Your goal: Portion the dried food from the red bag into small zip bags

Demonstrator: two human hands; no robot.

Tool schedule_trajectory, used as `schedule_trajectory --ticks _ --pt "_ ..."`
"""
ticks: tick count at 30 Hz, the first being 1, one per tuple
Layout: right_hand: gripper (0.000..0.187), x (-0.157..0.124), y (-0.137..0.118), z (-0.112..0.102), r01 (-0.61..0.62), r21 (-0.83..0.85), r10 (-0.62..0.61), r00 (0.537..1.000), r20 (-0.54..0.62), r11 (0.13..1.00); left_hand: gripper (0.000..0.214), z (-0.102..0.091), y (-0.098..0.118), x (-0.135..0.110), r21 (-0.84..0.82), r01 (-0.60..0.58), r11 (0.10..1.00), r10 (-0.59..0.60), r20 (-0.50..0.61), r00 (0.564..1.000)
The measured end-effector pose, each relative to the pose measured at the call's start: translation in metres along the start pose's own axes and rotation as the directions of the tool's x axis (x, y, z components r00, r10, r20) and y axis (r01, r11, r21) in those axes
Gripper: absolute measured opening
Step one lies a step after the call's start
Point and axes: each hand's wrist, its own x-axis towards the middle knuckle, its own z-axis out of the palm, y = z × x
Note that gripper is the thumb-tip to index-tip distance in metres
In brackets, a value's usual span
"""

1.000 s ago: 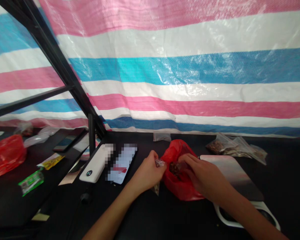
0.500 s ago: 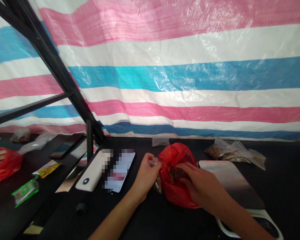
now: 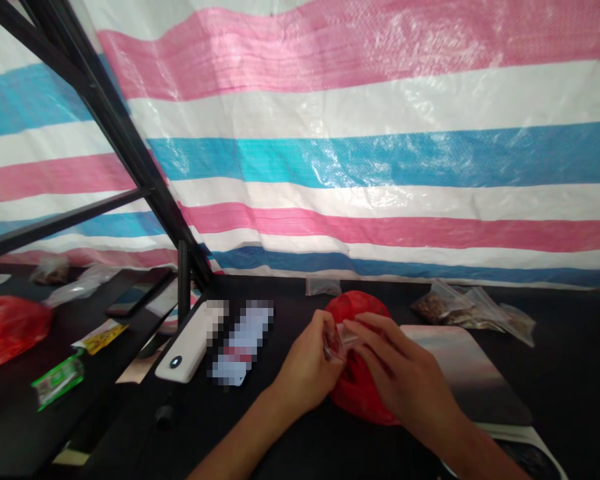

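Observation:
My left hand (image 3: 313, 363) is closed round a small clear zip bag (image 3: 333, 343), above the left side of a red plastic bag (image 3: 363, 393). Something brownish shows inside the zip bag, partly hidden by the fingers. From the right, my right hand (image 3: 405, 360) pinches the zip bag's upper edge with fingers and thumb. The red bag lies open on the black table under both hands; its contents are mostly hidden.
Right of the red bag sits a grey-topped flat device (image 3: 473, 367) with a white base. Filled zip bags (image 3: 460, 307) lie behind it. An empty-looking zip bag (image 3: 323, 286) rests at the back. Leftward are a phone (image 3: 243, 343), a white power bank (image 3: 193, 343) and a black frame post (image 3: 183, 277).
My right hand has come out of the red bag and moved to the zip bag's edge. My left hand has shifted right, bringing the zip bag over the red bag.

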Motion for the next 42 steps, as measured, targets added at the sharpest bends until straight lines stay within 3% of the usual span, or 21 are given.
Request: schedule_trajectory --ticks 4,11,15,18,20,21,23,26,28,30,34,37,39,42 --pt "0.051 -0.003 -0.001 -0.003 0.099 -0.095 -0.092 0.993 0.076 0.991 0.026 0.003 0.003 -0.005 -0.033 -0.012 0.999 0.013 0.028 1.000" --pt "0.037 0.002 -0.003 -0.007 0.028 -0.073 -0.031 0.999 -0.032 0.997 0.023 0.003 0.006 -0.003 -0.120 -0.024 0.993 0.026 0.009 1.000" --pt "0.033 0.005 -0.003 -0.006 -0.123 -0.077 0.122 0.992 -0.023 0.989 0.018 0.002 0.005 -0.001 -0.077 -0.058 0.995 0.041 -0.197 0.980" --pt "0.038 0.005 -0.004 -0.005 -0.120 -0.063 0.124 0.990 0.070 0.991 0.023 -0.001 0.004 0.000 0.037 -0.155 0.987 0.157 -0.406 0.900" --pt "0.042 0.005 -0.007 -0.005 -0.098 -0.017 0.099 0.992 0.084 0.995 0.028 -0.002 0.001 -0.001 0.129 -0.249 0.960 0.280 -0.459 0.843" --pt "0.041 0.004 -0.009 -0.005 -0.088 0.018 0.086 0.993 0.080 0.996 0.029 -0.002 0.000 -0.002 0.163 -0.290 0.943 0.333 -0.445 0.831" --pt "0.031 0.003 -0.013 -0.005 -0.073 0.097 0.066 0.995 0.073 0.993 0.029 -0.001 -0.003 -0.004 0.186 -0.347 0.919 0.392 -0.354 0.849" --pt "0.010 0.004 -0.018 -0.005 -0.076 0.212 0.065 0.996 0.059 0.974 0.025 0.005 -0.004 -0.008 0.153 -0.351 0.924 0.376 -0.181 0.909" --pt "0.009 0.006 -0.020 -0.006 -0.132 0.292 0.123 0.991 0.049 0.947 0.024 0.008 -0.003 -0.009 0.125 -0.352 0.928 0.367 -0.132 0.921" --pt "0.010 0.009 -0.019 -0.008 -0.240 0.390 0.241 0.969 0.048 0.889 0.029 0.009 -0.002 -0.010 0.105 -0.385 0.917 0.397 -0.134 0.908" --pt "0.014 0.021 -0.003 -0.026 -0.372 0.621 0.472 0.881 0.003 0.690 0.069 0.004 0.003 -0.011 0.111 -0.534 0.838 0.545 -0.127 0.829" --pt "0.019 0.027 0.029 -0.052 -0.370 0.674 0.570 0.817 -0.092 0.639 0.073 -0.001 0.009 -0.013 0.169 -0.553 0.816 0.550 0.065 0.832" --pt "0.020 0.025 0.054 -0.070 -0.427 0.647 0.571 0.821 -0.015 0.632 0.064 -0.001 0.013 -0.015 0.255 -0.507 0.823 0.462 0.217 0.860" --pt "0.019 0.017 0.085 -0.086 -0.548 0.452 0.425 0.835 0.350 0.704 0.048 0.002 0.012 -0.014 0.384 -0.371 0.845 0.299 0.236 0.925"
